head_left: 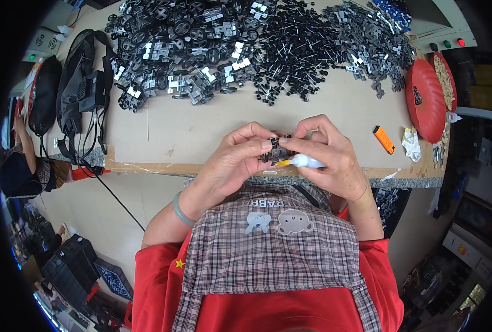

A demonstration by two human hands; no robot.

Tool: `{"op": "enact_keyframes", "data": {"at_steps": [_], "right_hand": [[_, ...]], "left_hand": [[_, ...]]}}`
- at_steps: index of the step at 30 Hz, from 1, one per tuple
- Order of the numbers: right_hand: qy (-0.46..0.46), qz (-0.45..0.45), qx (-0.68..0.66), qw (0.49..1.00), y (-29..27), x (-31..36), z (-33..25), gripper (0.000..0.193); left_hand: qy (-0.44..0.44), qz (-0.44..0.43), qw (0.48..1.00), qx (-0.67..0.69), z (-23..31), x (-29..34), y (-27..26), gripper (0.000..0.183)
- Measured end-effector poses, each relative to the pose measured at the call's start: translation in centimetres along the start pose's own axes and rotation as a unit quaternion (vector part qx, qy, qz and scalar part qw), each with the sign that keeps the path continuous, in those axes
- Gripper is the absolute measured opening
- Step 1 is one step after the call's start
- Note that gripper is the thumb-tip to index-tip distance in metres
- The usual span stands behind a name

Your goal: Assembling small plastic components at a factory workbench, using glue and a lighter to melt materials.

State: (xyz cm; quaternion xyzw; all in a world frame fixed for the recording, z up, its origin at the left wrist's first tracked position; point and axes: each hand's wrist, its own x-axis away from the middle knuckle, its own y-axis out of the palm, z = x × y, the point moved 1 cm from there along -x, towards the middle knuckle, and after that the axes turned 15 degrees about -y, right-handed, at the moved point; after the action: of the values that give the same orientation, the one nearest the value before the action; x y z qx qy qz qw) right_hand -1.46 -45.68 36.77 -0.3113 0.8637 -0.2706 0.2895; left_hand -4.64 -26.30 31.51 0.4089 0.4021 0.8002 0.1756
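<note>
Close to the table's front edge, my left hand [236, 156] pinches a small black-and-grey plastic toy part [275, 145] between thumb and fingertips. Opposite it, my right hand [331, 160] is closed too, its thumb and index finger touching the same part. Tucked under the fingers of that hand is a small white squeeze bottle [308, 161] with a yellow nozzle, like a glue bottle, pointing left beneath the part. My fingers cover much of the part, so its full shape is hidden.
Across the back of the table [202, 119] lie heaps of wheeled toy chassis [196, 50], black axle pieces [296, 50] and grey plastic parts [362, 44]. At right are an orange cutter-like tool [384, 139], crumpled white tissue [411, 145] and a red basin [423, 105]. A black bag [80, 94] lies left.
</note>
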Motion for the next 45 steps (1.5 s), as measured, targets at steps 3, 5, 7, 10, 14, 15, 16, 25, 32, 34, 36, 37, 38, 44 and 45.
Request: {"op": "enact_keyframes", "data": {"at_steps": [3,5,7,10,14,15,16,25,32,34,36,37,38,44,45], "right_hand": [[0.024,0.06,-0.114,0.991,-0.2,0.5,0.5,0.044],[0.042,0.095,-0.169,0.98,0.0,0.6,0.6,0.043],[0.131,0.21,-0.366,0.897,0.4,1.3,0.4,0.039],[0.094,0.241,-0.414,0.873,0.8,2.0,1.3,0.035],[0.089,0.245,-0.394,0.881,0.4,2.6,1.4,0.035],[0.091,0.248,-0.374,0.889,0.2,3.0,1.5,0.036],[0.094,0.252,-0.354,0.896,0.2,3.2,1.6,0.038],[0.054,0.332,-0.194,0.921,0.8,2.1,-0.3,0.043],[-0.012,0.283,-0.015,0.959,0.9,2.3,-0.7,0.049],[-0.054,0.285,0.023,0.957,0.9,2.1,-0.6,0.05],[-0.058,0.282,0.033,0.957,0.8,2.1,-0.6,0.05],[-0.062,0.279,0.043,0.957,0.8,2.0,-0.6,0.051],[-0.062,0.279,0.043,0.957,0.8,2.0,-0.6,0.051],[-0.07,0.264,0.063,0.96,0.8,1.9,-0.6,0.051],[-0.068,0.26,0.064,0.961,0.7,1.8,-0.7,0.05]], "left_hand": [[-0.011,-0.049,0.997,0.054,0.1,-0.1,0.2,0.012],[-0.02,-0.079,0.995,0.065,0.3,-0.1,0.4,0.016],[-0.022,-0.088,0.994,0.06,0.3,0.0,0.4,0.018],[-0.022,-0.098,0.994,0.048,0.4,-0.1,0.4,0.02],[-0.011,-0.095,0.995,0.041,0.4,0.0,0.3,0.02],[-0.01,-0.094,0.995,0.04,0.3,0.0,0.4,0.02],[-0.007,-0.096,0.995,0.039,0.4,0.0,0.4,0.019],[0.001,-0.045,0.999,0.028,0.2,0.1,0.4,0.023],[0.004,-0.053,0.998,0.02,0.2,0.1,0.3,0.024],[0.003,-0.049,0.999,0.018,0.2,0.1,0.3,0.024],[0.003,-0.046,0.999,0.016,0.1,0.0,0.3,0.024],[0.004,-0.05,0.999,0.017,0.1,0.0,0.3,0.024],[0.005,-0.054,0.998,0.017,0.1,0.0,0.2,0.024],[0.004,-0.053,0.998,0.017,0.1,0.0,0.3,0.024],[0.004,-0.053,0.998,0.017,0.1,0.0,0.3,0.024]]}}
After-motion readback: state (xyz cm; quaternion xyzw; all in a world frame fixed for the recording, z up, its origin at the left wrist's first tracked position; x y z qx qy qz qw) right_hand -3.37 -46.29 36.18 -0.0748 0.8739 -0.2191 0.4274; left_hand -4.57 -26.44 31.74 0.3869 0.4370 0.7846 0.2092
